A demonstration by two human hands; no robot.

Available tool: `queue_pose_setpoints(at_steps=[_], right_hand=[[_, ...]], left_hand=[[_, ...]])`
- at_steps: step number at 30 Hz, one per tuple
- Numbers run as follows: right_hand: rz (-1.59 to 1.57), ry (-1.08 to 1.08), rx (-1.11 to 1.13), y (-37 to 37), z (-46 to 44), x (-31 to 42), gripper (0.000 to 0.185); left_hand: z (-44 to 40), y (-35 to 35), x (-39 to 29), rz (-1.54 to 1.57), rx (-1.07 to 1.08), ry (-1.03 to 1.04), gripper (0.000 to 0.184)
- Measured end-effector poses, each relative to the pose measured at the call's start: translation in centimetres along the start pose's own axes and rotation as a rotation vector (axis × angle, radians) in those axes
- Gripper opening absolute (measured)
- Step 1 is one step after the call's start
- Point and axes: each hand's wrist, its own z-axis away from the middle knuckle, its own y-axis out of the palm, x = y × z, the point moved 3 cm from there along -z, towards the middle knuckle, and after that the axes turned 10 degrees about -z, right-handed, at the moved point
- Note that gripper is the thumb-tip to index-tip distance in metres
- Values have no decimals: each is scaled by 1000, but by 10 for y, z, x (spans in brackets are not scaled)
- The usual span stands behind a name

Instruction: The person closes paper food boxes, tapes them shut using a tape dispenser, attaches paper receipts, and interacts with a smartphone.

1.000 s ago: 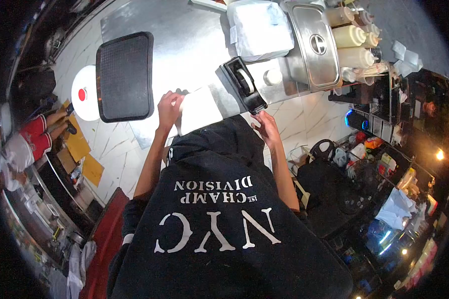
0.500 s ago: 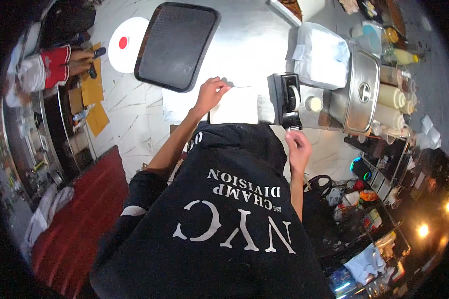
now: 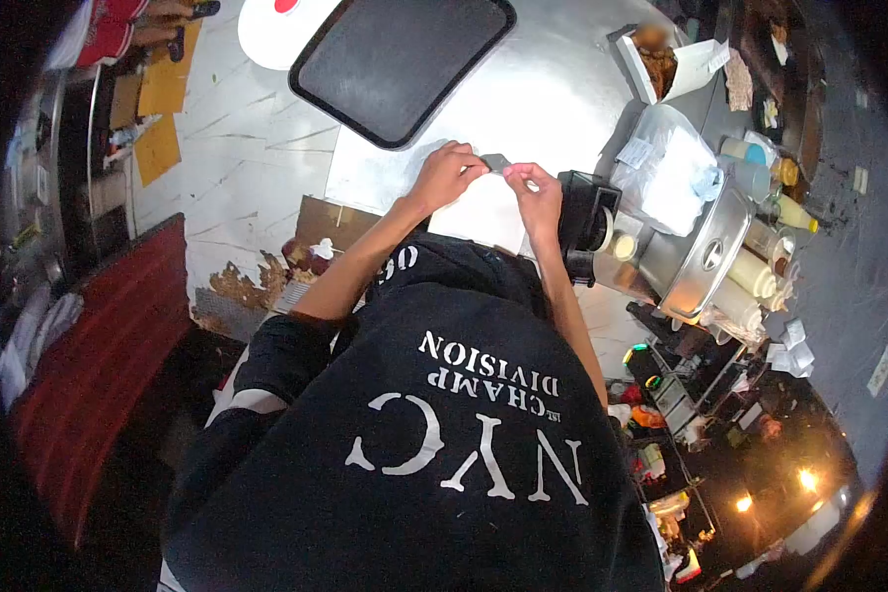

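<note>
Counter of bright, smooth metal (image 3: 562,109) extends in front of you, under strong white glare. At its near edge, directly before your torso, lies the flat, square white item (image 3: 483,212), resembling paper or card. Both hands are at its far edge, fingertips near each other. Your left hand (image 3: 451,178) is nearly closed, thumb drawn to fingers; your right hand (image 3: 533,194) is bent into a narrow pinch. A small grey shape (image 3: 497,163) shows between them; you cannot tell from this view whether either hand grips it.

Just beside your right hand stands the black tape dispenser (image 3: 577,222) with a pale roll. Further right are a clear-plastic-wrapped white bundle (image 3: 666,168), a lidded rectangular steel pan (image 3: 705,252) and pale squeeze bottles (image 3: 750,271). A black rectangular tray (image 3: 405,69) occupies the far left; an open white box (image 3: 641,69) with brown contents sits far right.

The room has white, grey-veined floor tiles (image 3: 237,138), a dark red ridged surface (image 3: 118,365) at left and warm lamps (image 3: 808,480) at lower right.
</note>
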Motion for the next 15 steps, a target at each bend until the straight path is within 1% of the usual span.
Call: queue_pose_setpoints(at_steps=[2,5,9,12,15], right_hand=[[57,1,-57,0,2,-7,19],[-29,-22,-94,-3,11,0,19],[-239,67,-92,1,18,-7,18],[-71,24,-94,4,15,-10,20],[-82,48,-6,14,5,-22,33]], left_hand=[[-1,0,0,10,-4,-4,14],[0,-2,-1,9,-6,-11,14],[-3,-4,-1,43,-10,12,15],[-3,-4,0,49,-32,23,16],[-3,-3,3,70,-41,39,16]])
